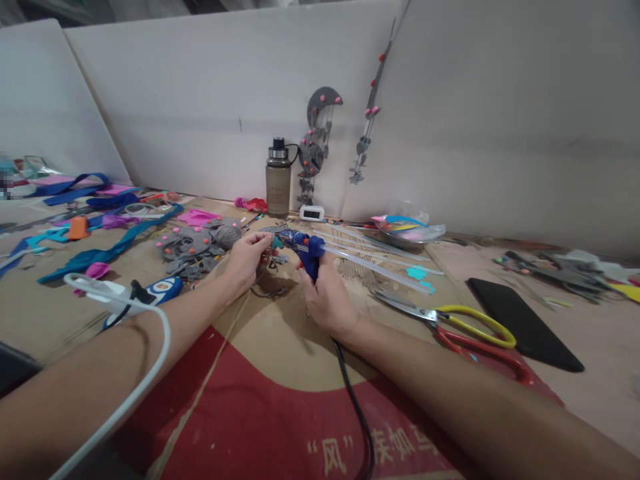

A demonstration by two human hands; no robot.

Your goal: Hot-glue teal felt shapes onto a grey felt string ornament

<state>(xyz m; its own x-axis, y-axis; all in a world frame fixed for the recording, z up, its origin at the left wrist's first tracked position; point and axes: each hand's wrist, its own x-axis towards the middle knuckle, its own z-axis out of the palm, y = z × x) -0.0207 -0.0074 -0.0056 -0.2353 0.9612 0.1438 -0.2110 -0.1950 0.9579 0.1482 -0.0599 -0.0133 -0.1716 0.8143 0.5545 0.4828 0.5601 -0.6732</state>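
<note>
Glue gun [307, 250] meets a small teal piece [277, 241] over the cardboard [280, 347].
The right hand [327, 300] wraps its fingers closed around the blue gun's grip, nozzle aimed toward the left fingers. The left hand [247, 257] pinches the teal piece right at that nozzle tip. A clear glue stick [370, 265] juts out behind the right fingers — further right lie the scissors [450, 323]. Grey felt pieces [195, 243] sit just beyond the left fingers — a black cord [355, 400] trails below the right wrist.

To my right, yellow-and-red-handled scissors [450, 320] lie just beside a flat black slab [523, 323], while a water bottle [278, 180] and small white clock [311, 213] stand at the back wall, with grey felt scraps [193, 243] left of them.
</note>
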